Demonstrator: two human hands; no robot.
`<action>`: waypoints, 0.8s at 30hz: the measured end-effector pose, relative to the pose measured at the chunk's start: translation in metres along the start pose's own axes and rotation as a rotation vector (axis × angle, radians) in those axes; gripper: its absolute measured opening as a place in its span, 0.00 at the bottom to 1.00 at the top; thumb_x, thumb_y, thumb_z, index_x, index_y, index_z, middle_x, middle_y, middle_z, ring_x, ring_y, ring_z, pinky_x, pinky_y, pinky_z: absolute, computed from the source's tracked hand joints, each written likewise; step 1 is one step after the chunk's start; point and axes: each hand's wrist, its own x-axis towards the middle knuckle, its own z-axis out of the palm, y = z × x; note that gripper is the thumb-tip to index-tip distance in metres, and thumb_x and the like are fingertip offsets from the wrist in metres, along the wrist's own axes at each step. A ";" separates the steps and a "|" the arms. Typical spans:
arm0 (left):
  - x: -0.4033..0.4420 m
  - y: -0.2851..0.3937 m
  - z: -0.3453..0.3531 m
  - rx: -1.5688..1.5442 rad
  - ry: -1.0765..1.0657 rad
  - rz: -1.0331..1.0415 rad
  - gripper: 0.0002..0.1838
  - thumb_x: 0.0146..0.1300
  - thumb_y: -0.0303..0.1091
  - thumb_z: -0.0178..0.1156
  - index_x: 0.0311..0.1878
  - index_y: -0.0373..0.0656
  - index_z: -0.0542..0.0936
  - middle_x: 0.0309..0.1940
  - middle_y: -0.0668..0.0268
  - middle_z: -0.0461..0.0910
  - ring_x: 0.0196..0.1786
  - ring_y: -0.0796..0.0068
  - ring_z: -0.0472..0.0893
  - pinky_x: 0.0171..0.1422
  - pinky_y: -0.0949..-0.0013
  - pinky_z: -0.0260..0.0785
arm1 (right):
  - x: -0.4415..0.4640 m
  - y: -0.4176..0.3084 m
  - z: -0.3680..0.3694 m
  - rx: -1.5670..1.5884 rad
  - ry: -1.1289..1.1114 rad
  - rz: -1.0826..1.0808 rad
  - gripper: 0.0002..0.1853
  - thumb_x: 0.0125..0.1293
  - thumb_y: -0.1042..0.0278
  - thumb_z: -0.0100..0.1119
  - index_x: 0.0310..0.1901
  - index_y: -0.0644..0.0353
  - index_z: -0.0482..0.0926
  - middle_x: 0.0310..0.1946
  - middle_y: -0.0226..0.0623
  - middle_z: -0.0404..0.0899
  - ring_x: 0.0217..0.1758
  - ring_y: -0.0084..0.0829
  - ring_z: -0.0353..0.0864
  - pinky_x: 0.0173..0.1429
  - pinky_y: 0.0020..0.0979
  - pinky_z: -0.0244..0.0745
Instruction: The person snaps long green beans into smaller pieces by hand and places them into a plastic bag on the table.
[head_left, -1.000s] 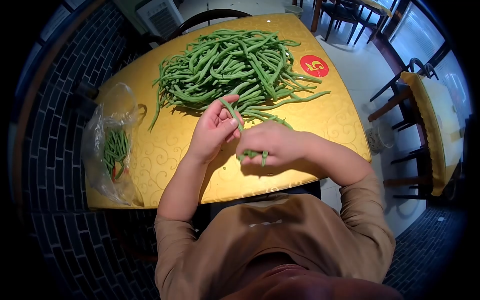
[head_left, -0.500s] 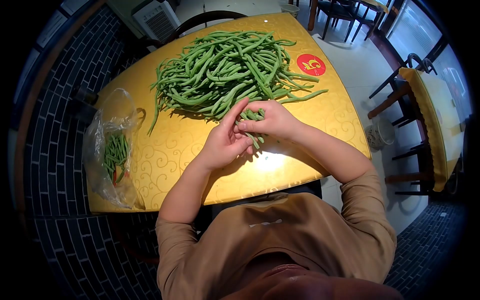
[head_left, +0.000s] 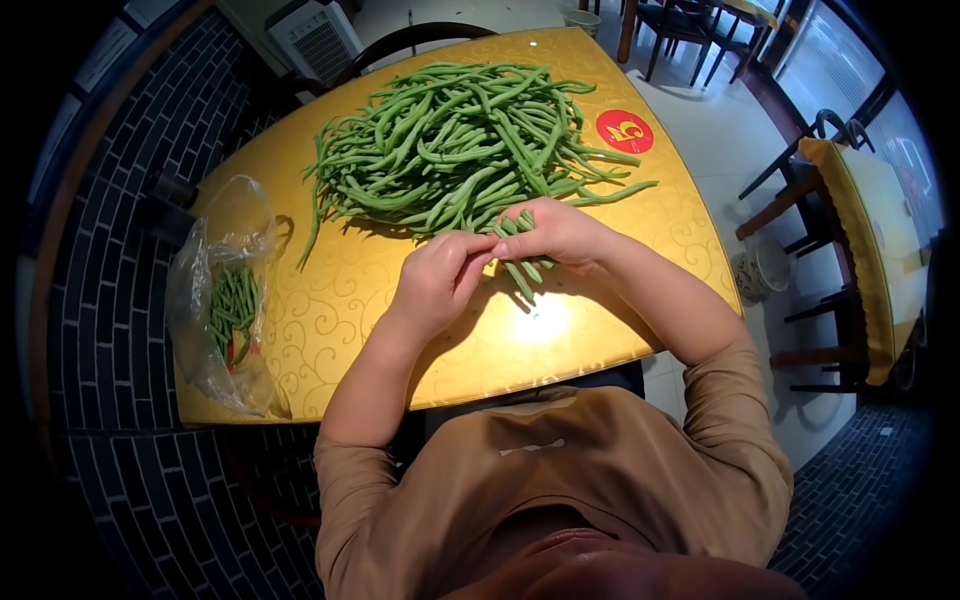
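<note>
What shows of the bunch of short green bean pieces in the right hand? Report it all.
The bunch of short, slender green bean pieces looks smooth. The pieces lie roughly side by side, clasped in the bare right hand, ends jutting out above and below the thumb, over the gold, scroll-patterned table. The bare left hand is close beside it; contact is unclear.
</note>
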 end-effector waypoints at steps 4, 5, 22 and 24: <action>0.004 0.007 -0.003 0.034 0.002 -0.001 0.10 0.52 0.22 0.62 0.40 0.39 0.78 0.31 0.60 0.80 0.31 0.63 0.80 0.34 0.69 0.73 | -0.004 -0.007 0.001 0.014 -0.024 0.041 0.12 0.52 0.65 0.68 0.31 0.62 0.76 0.23 0.30 0.75 0.22 0.18 0.70 0.25 0.20 0.63; 0.005 0.006 -0.004 0.039 -0.006 0.018 0.10 0.52 0.22 0.62 0.39 0.39 0.78 0.30 0.60 0.79 0.30 0.63 0.80 0.34 0.69 0.73 | -0.004 -0.006 0.001 0.010 -0.028 0.049 0.12 0.52 0.65 0.68 0.31 0.62 0.76 0.23 0.30 0.75 0.22 0.18 0.70 0.25 0.20 0.63; 0.008 0.021 -0.001 0.440 0.162 0.209 0.07 0.46 0.18 0.63 0.30 0.36 0.76 0.22 0.62 0.76 0.19 0.72 0.74 0.21 0.74 0.67 | -0.004 0.014 0.030 0.207 0.183 -0.111 0.07 0.56 0.68 0.61 0.30 0.62 0.76 0.24 0.30 0.76 0.27 0.19 0.73 0.33 0.22 0.68; 0.008 0.023 -0.002 0.442 0.172 0.209 0.08 0.46 0.19 0.63 0.29 0.36 0.75 0.22 0.62 0.76 0.19 0.72 0.74 0.21 0.74 0.67 | -0.001 0.020 0.027 0.332 0.117 -0.067 0.07 0.57 0.68 0.60 0.29 0.62 0.75 0.24 0.30 0.76 0.27 0.19 0.73 0.32 0.23 0.68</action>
